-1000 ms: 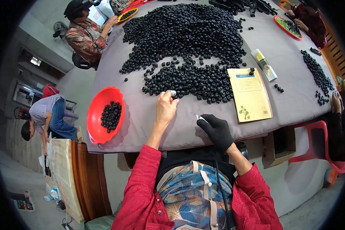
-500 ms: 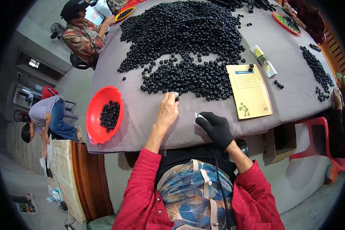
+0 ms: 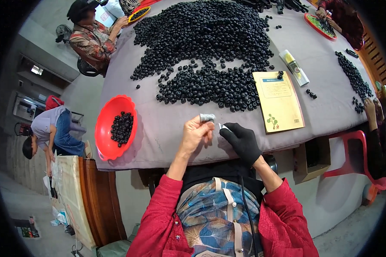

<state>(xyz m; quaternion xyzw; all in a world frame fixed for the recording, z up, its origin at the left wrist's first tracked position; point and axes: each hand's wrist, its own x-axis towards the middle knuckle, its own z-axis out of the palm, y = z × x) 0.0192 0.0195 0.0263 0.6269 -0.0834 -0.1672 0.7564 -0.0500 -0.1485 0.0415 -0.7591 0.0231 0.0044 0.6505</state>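
My left hand (image 3: pixel 195 135) is bare, with a whitish-grey wrap around one fingertip. Its fingers are curled together in front of me; whatever may be between them is hidden. Close on its right, my right hand (image 3: pixel 242 142), in a black glove, grips a small pale pointed blade (image 3: pixel 221 127) whose tip sticks out toward the left hand. Just beyond both hands lies a spread of small round black pieces with holes (image 3: pixel 208 88), joined to a bigger heap behind. On the left, a red plastic basin (image 3: pixel 103 128) with a wavy rim holds a small pile of the same pieces.
A yellow booklet (image 3: pixel 278 103) lies to the right, beside a clear-and-yellow tube-like package (image 3: pixel 294 67). Grey cloth covers the table (image 3: pixel 158 143). Other people sit around it, with a yellow tray (image 3: pixel 139 14) and a red-rimmed tray (image 3: pixel 320 26). A red chair (image 3: pixel 354 156) stands at right.
My left hand has drawn back from the pile's near edge and moved right, toward the blade. My right hand has barely shifted. At far right, another person's hand has reached in to the black pieces.
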